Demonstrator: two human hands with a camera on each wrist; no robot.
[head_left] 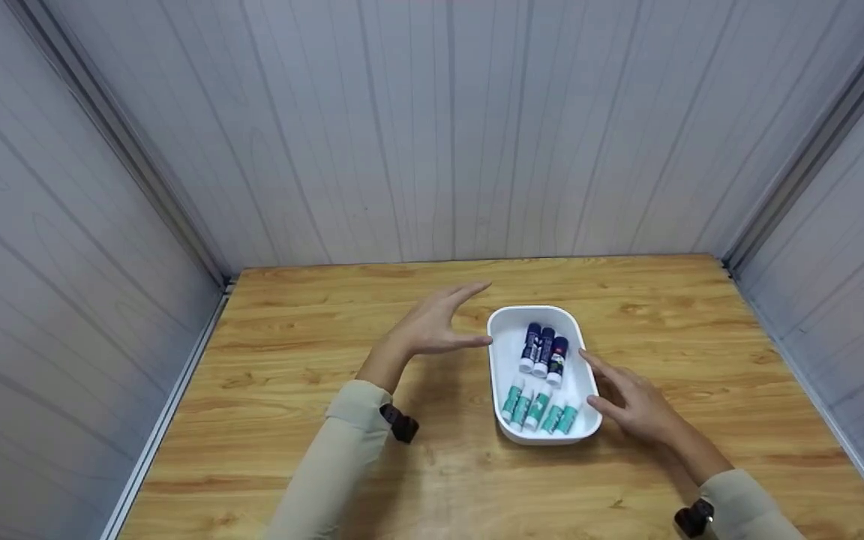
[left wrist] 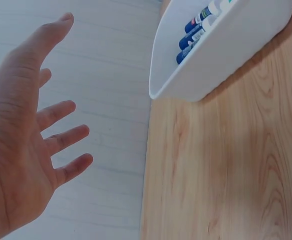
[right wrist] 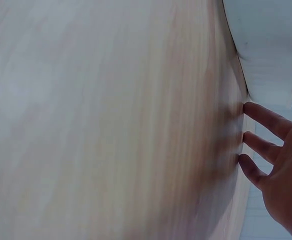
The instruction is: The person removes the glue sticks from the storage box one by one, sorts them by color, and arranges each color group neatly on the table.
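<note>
The tray (head_left: 503,322) looks like smooth white plastic with a slight gloss. The table (head_left: 702,337) is wood with clear grain and a soft shine. The sleeves (head_left: 334,457) are matt beige cloth.

I observe a wooden table (head_left: 312,315) with a light, orange-toned grain, filling the lower part of the head view. Pale grey panelled walls (head_left: 432,127) with faint vertical seams enclose it at the back and both sides. Metal corner strips (head_left: 124,150) run down where the panels meet. Lighting is even and diffuse.
</note>
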